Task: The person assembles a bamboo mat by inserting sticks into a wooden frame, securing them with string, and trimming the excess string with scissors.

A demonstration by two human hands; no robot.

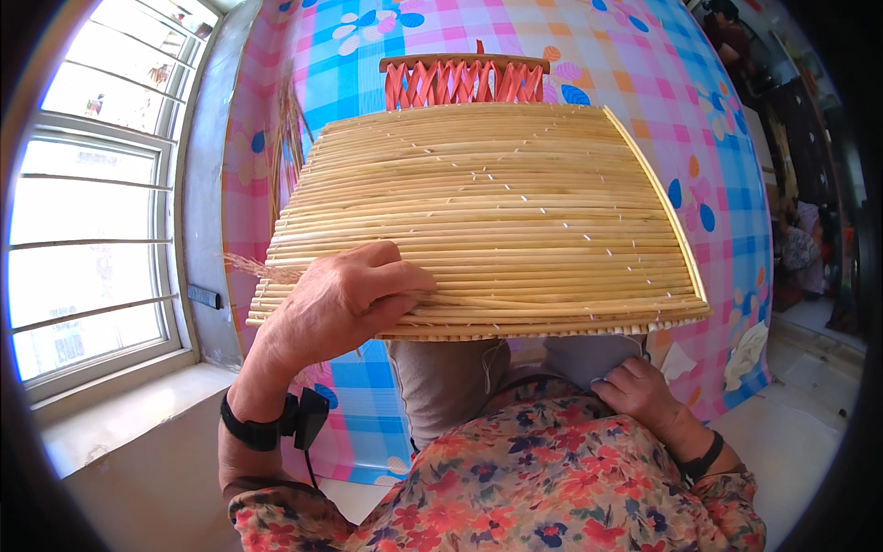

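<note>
Reed mat [497,202]; L hand [354,290] pinching plumed stalk [271,270] atop; R hand [636,388] curled nr mat's lower edge, can't tell grip.

On my feed, the broad straw-coloured panel of stitched reed stalks [497,202] hides its own underside and part of the grey-trousered legs [446,386] below its near edge. At its near left, the left hand [354,290] covers a middle stretch of a slim tan stalk with a feathery plume [262,269]. Past its near right, I can't make out what the right hand's [639,391] curled fingertips touch. Beyond its far edge, I can't tell whether the red crisscrossed-strip piece [464,83] continues underneath. Far right of it, a person [727,32] is dim, blurred and cut off.
</note>
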